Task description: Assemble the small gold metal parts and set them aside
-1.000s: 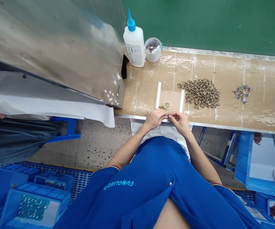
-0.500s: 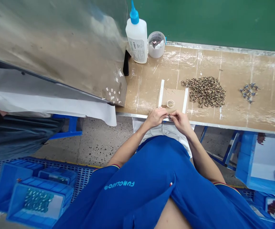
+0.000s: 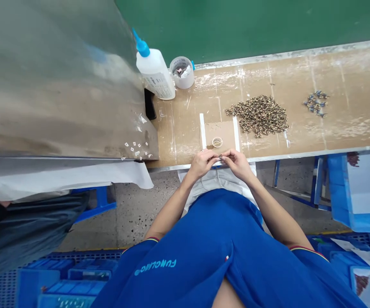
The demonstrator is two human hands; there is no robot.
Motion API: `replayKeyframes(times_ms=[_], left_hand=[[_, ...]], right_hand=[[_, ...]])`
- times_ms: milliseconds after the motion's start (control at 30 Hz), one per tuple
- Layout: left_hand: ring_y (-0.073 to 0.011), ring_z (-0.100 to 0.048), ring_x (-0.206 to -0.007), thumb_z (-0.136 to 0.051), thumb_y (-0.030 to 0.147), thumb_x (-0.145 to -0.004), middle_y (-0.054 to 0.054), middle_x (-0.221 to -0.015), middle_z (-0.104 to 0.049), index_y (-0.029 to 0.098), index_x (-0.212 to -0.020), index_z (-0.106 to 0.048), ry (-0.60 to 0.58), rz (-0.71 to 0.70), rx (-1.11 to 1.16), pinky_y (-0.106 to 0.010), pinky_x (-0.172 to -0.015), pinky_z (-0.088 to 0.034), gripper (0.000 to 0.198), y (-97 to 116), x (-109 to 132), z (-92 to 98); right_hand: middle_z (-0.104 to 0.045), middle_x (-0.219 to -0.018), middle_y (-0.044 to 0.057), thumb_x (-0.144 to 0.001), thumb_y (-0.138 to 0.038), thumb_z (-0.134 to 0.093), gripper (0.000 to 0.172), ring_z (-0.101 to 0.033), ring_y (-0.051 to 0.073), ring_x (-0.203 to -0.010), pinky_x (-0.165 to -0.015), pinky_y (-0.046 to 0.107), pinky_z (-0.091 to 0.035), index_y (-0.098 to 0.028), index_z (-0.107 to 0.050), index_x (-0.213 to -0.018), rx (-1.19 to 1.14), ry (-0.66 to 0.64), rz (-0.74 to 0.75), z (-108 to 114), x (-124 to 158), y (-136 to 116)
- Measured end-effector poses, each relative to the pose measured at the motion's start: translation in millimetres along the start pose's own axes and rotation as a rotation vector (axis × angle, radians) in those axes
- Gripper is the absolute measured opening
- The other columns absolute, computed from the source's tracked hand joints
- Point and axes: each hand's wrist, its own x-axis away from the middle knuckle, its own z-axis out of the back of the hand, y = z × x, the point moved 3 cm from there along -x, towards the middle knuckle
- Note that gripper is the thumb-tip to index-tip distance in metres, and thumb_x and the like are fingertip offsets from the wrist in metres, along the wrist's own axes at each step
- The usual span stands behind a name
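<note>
Left hand (image 3: pixel 200 164) and right hand (image 3: pixel 237 164) together at the bench edge (image 3: pixel 185 167)
Fingertips (image 3: pixel 226 159) pressed on a tiny piece (image 3: pixel 221 157) (unclear what) — a pale ring (image 3: pixel 217 142) just beyond.

Tiny metal piece (image 3: pixel 220 157) between fingertips (image 3: pixel 225 158)

Left hand (image 3: pixel 201 166) and right hand (image 3: pixel 238 164) together at front edge of bench (image 3: pixel 348 81). Steel sheet (image 3: pixel 59 85) blocks leftward reach. Glue bottle (image 3: pixel 155 73) stands back left. Heap of small metal parts (image 3: pixel 257 115) lies ahead right; passage runs between heap and bench edge.
</note>
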Motion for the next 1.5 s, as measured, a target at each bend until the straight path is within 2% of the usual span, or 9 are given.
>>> replayKeyframes(times_ms=[167,300,500,700,900,1100,1333,1500], left_hand=[[-0.0175,-0.063,-0.077,-0.052,0.038,-0.102,-0.006,-0.081,-0.072,0.016,-0.091,-0.073,0.017,-0.042,0.007,-0.03,-0.076,-0.047,0.032,0.0,-1.1,0.6],[-0.0173,-0.062,-0.075,-0.049,0.041,-0.103,-0.006,-0.079,-0.071,0.017,-0.088,-0.073,0.052,-0.019,0.0,-0.03,-0.074,-0.046,0.038,0.0,-1.8,-0.2],[-0.016,-0.06,-0.071,-0.051,0.038,-0.103,-0.004,-0.075,-0.068,0.017,-0.081,-0.071,0.066,-0.008,0.01,-0.029,-0.07,-0.045,0.036,1.9,-2.3,0.1],[-0.0154,-0.058,-0.069,-0.055,0.029,-0.1,-0.003,-0.072,-0.066,0.017,-0.073,-0.067,0.066,0.023,0.009,-0.029,-0.07,-0.045,0.031,0.3,0.0,-1.7],[-0.0165,-0.059,-0.071,-0.054,0.027,-0.099,-0.003,-0.07,-0.064,0.018,-0.071,-0.066,0.039,0.038,-0.011,-0.029,-0.071,-0.045,0.031,-2.0,0.5,-3.1],[-0.0188,-0.06,-0.075,-0.053,0.026,-0.098,-0.005,-0.075,-0.067,0.018,-0.077,-0.07,-0.02,0.043,-0.042,-0.031,-0.073,-0.046,0.028,-3.3,-0.9,-5.7],[-0.0194,-0.06,-0.075,-0.051,0.025,-0.099,-0.005,-0.073,-0.065,0.018,-0.074,-0.068,-0.045,0.044,-0.069,-0.032,-0.073,-0.045,0.03,-2.4,-0.4,-6.8],[-0.018,-0.059,-0.075,-0.052,0.024,-0.098,-0.004,-0.073,-0.065,0.018,-0.075,-0.068,-0.029,0.035,-0.061,-0.031,-0.075,-0.046,0.029,-2.3,-0.9,-2.1]], right_hand=[[-0.072,-0.076,0.004,-0.078,-0.058,-0.074,0.038,-0.07,0.019,-0.072,-0.073,0.035,-0.06,-0.021,-0.066,-0.084,-0.091,0.064,-0.014,-2.1,0.1,2.0],[-0.072,-0.075,0.004,-0.073,-0.06,-0.077,0.041,-0.071,0.019,-0.071,-0.072,0.035,-0.061,-0.021,-0.067,-0.083,-0.133,0.101,-0.043,-2.8,-0.1,3.5],[-0.072,-0.07,0.003,-0.067,-0.06,-0.081,0.044,-0.068,0.017,-0.064,-0.065,0.032,-0.06,-0.021,-0.069,-0.082,-0.165,0.048,-0.096,2.0,-7.4,-0.9],[-0.069,-0.064,0.002,-0.071,-0.059,-0.079,0.042,-0.065,0.016,-0.06,-0.06,0.03,-0.056,-0.021,-0.064,-0.073,-0.092,-0.066,-0.091,3.1,-11.6,-4.6],[-0.07,-0.068,0.003,-0.08,-0.054,-0.07,0.034,-0.066,0.018,-0.062,-0.061,0.032,-0.054,-0.022,-0.06,-0.074,0.022,-0.047,0.003,-0.6,-6.1,-1.0],[-0.07,-0.067,0.003,-0.085,-0.047,-0.066,0.028,-0.065,0.018,-0.062,-0.061,0.032,-0.052,-0.022,-0.06,-0.074,0.093,-0.069,0.027,0.8,-5.7,1.3],[-0.071,-0.069,0.003,-0.084,-0.046,-0.068,0.027,-0.066,0.018,-0.061,-0.063,0.032,-0.055,-0.022,-0.06,-0.074,0.061,-0.069,0.034,-0.1,-7.3,4.0],[-0.073,-0.069,0.004,-0.077,-0.052,-0.076,0.034,-0.068,0.018,-0.062,-0.064,0.033,-0.059,-0.021,-0.062,-0.076,-0.088,-0.096,-0.011,-1.3,-12.2,4.5]])
